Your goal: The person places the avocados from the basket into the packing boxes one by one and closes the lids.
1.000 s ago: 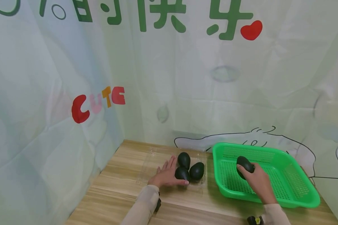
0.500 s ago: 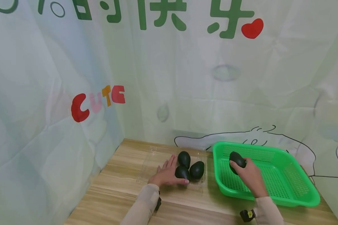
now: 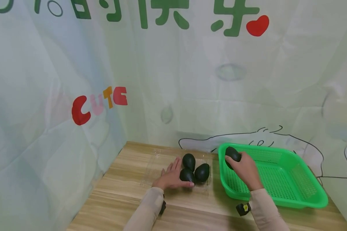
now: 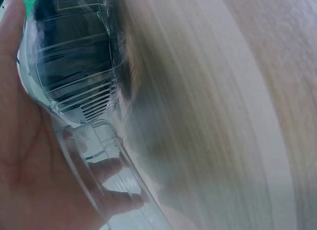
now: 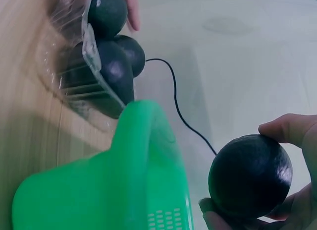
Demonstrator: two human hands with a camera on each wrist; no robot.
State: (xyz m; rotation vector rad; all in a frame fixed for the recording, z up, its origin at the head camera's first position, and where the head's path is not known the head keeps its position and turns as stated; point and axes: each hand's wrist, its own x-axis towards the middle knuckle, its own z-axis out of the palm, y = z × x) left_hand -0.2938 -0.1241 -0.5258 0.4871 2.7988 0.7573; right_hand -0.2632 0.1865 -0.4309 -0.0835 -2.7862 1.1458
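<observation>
My right hand (image 3: 245, 170) grips a dark avocado (image 3: 233, 154) between thumb and fingers, raised over the left end of the green basket (image 3: 280, 202). In the right wrist view, that avocado (image 5: 250, 175) is seen end-on. On the table to the left lies a clear plastic container (image 3: 153, 168) with three more avocados (image 3: 202, 172) at its right side. My left hand (image 3: 172, 178) rests on the container with fingers stretched out, its thumb along the nearest avocado (image 3: 187, 175). Through clear plastic, the left wrist view shows some of the fingers (image 4: 106, 168).
The wooden table (image 3: 115, 195) ends at a printed cloth backdrop (image 3: 173, 80) behind and to the left. The basket's left rim stands close to the container's right edge. A thin black line (image 5: 176, 103) shows on the backdrop in the right wrist view.
My right hand has moved left and away from me with the avocado, from the basket's middle to near its back left corner. The left hand stays in place.
</observation>
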